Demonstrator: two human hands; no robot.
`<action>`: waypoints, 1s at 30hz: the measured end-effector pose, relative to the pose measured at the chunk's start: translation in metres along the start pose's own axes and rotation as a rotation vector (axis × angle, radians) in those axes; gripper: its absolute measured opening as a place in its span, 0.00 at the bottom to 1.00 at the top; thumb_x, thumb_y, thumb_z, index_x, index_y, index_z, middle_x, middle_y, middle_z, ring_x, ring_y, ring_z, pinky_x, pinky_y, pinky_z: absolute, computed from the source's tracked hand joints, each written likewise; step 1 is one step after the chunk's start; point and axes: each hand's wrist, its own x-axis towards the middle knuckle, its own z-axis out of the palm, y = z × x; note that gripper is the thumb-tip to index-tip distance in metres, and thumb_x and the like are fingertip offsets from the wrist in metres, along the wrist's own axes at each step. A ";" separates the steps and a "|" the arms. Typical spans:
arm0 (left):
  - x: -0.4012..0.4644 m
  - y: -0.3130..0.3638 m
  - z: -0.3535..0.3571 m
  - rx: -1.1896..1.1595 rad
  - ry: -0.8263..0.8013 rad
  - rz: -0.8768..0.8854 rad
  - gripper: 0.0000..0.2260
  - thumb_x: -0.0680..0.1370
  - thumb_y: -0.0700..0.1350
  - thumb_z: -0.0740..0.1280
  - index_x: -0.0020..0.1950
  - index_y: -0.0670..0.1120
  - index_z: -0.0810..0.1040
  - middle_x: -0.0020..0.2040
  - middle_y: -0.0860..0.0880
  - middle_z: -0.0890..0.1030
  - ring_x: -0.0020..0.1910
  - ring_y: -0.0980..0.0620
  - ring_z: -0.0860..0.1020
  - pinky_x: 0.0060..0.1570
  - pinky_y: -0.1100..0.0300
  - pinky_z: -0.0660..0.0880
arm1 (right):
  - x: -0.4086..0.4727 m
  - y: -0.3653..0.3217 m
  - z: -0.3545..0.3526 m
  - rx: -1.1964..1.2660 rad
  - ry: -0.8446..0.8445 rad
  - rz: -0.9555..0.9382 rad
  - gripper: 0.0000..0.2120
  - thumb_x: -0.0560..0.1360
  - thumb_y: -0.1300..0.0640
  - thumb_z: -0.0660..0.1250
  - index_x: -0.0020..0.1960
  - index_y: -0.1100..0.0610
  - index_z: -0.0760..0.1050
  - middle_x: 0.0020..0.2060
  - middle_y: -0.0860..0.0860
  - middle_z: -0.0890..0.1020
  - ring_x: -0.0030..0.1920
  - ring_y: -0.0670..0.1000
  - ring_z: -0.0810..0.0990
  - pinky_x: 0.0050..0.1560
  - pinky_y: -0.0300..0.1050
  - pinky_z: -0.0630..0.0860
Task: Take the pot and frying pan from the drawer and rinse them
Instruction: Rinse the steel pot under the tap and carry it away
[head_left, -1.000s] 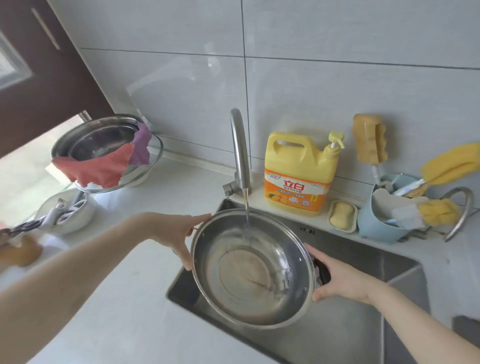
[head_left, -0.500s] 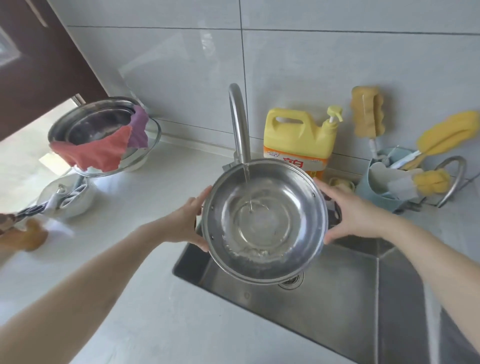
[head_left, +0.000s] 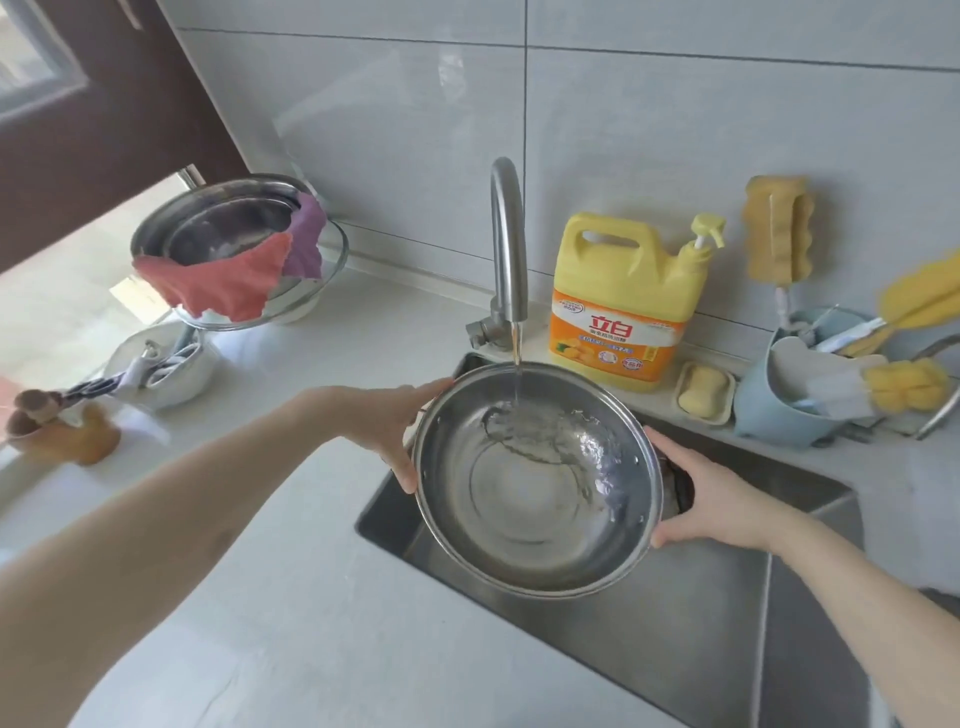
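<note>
White kitchen surface | both my hands, left hand and right hand, are gripping round stainless-steel pot, fingers curled on its rim | tilting under tap stream, swirling slowly over steel sink should be avoiding splashes.

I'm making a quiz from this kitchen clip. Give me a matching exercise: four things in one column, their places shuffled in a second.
1. steel pot
2. soap bar
3. red cloth
4. detergent jug

a. draped over a steel bowl's rim
b. behind the sink, right of the faucet
c. under the running water
d. in a small dish

Pairs: 1-c, 2-d, 3-a, 4-b
</note>
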 end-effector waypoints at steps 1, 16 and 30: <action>-0.002 -0.004 0.002 0.026 0.068 -0.008 0.62 0.58 0.54 0.84 0.75 0.68 0.40 0.64 0.54 0.67 0.62 0.50 0.70 0.64 0.50 0.70 | 0.002 -0.002 0.007 0.009 0.047 -0.029 0.64 0.52 0.47 0.83 0.75 0.30 0.47 0.65 0.41 0.68 0.66 0.40 0.65 0.63 0.35 0.62; 0.043 0.008 0.102 0.281 1.007 0.162 0.60 0.58 0.60 0.81 0.79 0.47 0.49 0.48 0.42 0.73 0.39 0.41 0.77 0.36 0.52 0.77 | -0.025 0.023 -0.007 -0.427 0.603 -0.238 0.66 0.58 0.53 0.84 0.73 0.27 0.37 0.62 0.45 0.61 0.51 0.47 0.71 0.53 0.51 0.77; 0.028 0.051 0.064 0.530 1.579 0.515 0.45 0.72 0.55 0.75 0.77 0.44 0.50 0.52 0.40 0.70 0.45 0.42 0.71 0.43 0.51 0.70 | -0.088 -0.012 -0.053 -0.792 1.164 -0.712 0.53 0.59 0.60 0.83 0.75 0.51 0.55 0.55 0.62 0.66 0.49 0.58 0.70 0.56 0.47 0.72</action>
